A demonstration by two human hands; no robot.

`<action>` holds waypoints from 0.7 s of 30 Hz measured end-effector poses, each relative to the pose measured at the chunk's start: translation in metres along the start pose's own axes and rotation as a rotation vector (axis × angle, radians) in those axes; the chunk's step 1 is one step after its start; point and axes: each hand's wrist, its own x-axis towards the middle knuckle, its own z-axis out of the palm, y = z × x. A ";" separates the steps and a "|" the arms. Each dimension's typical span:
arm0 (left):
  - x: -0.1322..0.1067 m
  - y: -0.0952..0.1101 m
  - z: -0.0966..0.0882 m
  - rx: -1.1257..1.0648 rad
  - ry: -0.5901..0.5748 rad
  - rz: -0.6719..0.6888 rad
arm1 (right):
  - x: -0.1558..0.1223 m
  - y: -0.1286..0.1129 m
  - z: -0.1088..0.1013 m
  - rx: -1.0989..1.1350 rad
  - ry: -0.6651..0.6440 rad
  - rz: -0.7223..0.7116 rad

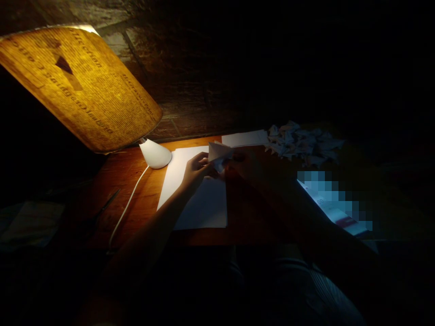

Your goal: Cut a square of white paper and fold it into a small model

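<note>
A small folded piece of white paper (219, 151) is held up between my two hands, above the desk. My left hand (197, 166) grips its left side, the fingers curled against it. On the other side, my right hand (239, 163) has its fingers closed at the paper's right edge, mostly in shadow. Below them a stack of white paper sheets (200, 203) lies on the wooden desk (132, 181). Behind the folded paper, another stack of white paper strips (244, 138) rests near the wall.
A lamp with a lit printed shade (84, 90) and white base (155, 154) stands at the left, its white cord (127, 206) trailing forward. Dark scissors (105, 206) lie left of it. Folded paper pieces (302, 142) are heaped at the back right, near a glowing, partly blurred screen (335, 203).
</note>
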 end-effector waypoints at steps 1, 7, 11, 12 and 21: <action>0.000 0.000 0.000 -0.018 -0.001 0.020 | 0.000 0.000 0.000 0.007 -0.005 -0.002; 0.004 -0.004 -0.001 -0.118 -0.007 0.096 | 0.004 0.008 -0.003 0.129 -0.112 -0.111; 0.004 -0.005 -0.001 -0.103 0.016 0.136 | 0.005 0.012 -0.008 0.111 -0.150 -0.209; 0.003 -0.004 -0.002 -0.087 0.023 0.154 | 0.004 0.012 -0.009 0.102 -0.134 -0.184; -0.003 0.005 -0.002 0.019 0.001 0.267 | 0.000 0.010 -0.002 0.012 -0.108 -0.130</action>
